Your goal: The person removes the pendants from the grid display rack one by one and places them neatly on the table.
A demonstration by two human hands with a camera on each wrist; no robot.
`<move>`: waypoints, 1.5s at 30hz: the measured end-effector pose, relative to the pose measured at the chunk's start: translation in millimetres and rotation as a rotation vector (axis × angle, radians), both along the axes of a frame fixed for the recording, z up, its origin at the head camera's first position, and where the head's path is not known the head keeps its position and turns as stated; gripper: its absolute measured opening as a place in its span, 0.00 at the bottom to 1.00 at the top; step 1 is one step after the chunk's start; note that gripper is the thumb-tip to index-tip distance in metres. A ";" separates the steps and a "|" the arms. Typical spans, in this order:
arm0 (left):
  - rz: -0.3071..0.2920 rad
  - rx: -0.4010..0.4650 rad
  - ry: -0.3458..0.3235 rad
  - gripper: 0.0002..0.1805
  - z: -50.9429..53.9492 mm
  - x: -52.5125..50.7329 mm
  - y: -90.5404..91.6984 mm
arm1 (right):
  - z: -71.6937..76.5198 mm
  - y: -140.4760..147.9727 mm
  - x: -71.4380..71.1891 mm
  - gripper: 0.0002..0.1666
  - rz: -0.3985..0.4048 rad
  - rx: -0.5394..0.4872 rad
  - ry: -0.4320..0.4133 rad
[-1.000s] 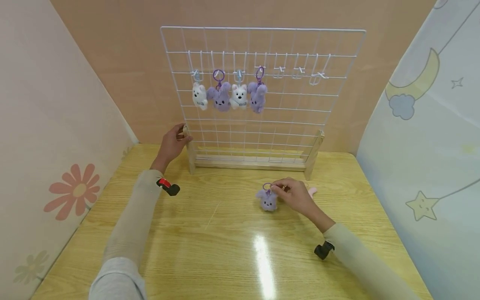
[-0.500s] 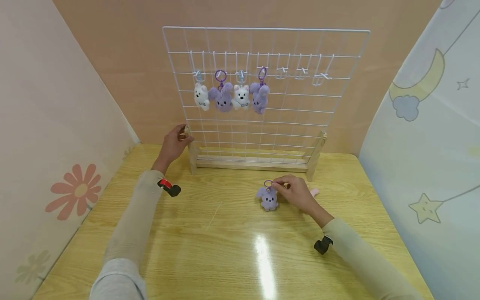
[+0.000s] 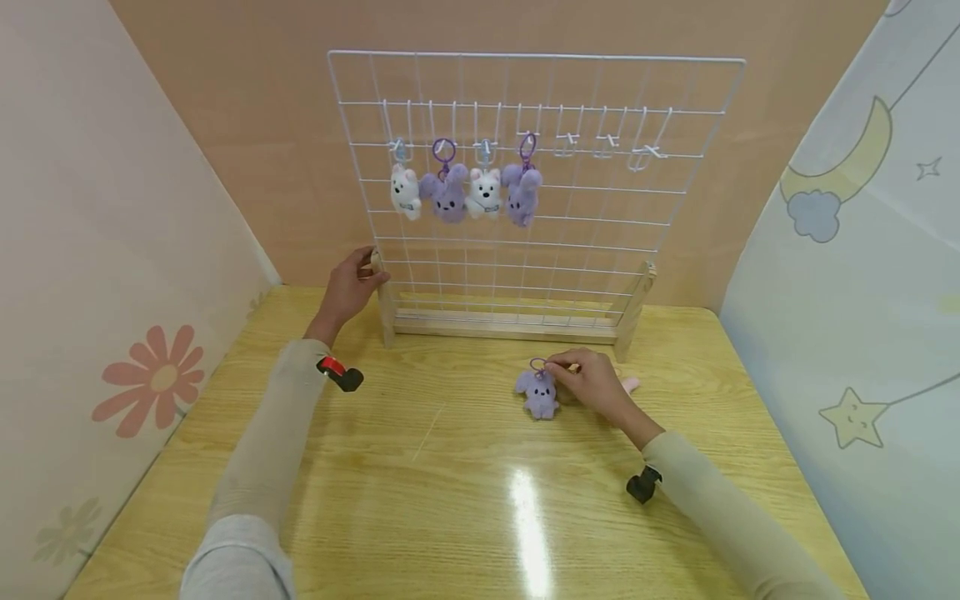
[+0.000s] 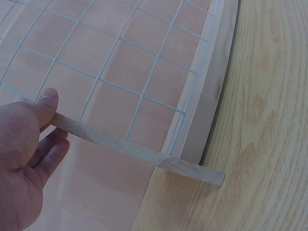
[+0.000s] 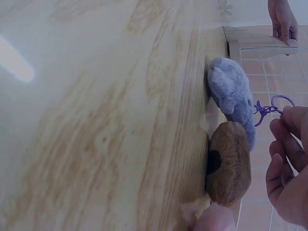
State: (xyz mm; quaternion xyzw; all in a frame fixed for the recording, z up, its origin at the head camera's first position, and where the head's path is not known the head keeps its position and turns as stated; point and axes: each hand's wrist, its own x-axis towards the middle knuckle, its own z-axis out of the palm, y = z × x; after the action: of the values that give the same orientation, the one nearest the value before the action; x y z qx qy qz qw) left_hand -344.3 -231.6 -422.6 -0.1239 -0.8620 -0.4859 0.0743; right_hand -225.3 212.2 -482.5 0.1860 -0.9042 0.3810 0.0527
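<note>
Right hand: thumb and fingertip pinching purple ring. Lavender plush attached, low over tabletop, before rack; table contact unclear. Brown plush beside it, then pink item. Left hand: clamped on rack's left wooden upright. Above, four hanging charms, white and lavender alternating.
</note>
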 end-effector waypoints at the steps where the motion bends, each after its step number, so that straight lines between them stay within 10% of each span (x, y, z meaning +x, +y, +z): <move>1: 0.000 0.003 0.000 0.36 0.1 0.0 0.1 | -1.1 0.2 -1.2 0.13 0.000 0.002 0.001; 45: -0.005 0.023 -0.030 0.36 1.4 0.7 0.8 | -8.6 -10.9 -36.3 0.10 0.062 0.166 -0.049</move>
State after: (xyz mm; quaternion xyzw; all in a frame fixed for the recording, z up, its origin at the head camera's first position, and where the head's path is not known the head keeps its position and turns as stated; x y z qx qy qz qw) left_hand -343.6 -230.9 -421.2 -0.1179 -0.8570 -0.4978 0.0615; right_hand -261.6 201.3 -491.1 0.2085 -0.9274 0.3107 0.0030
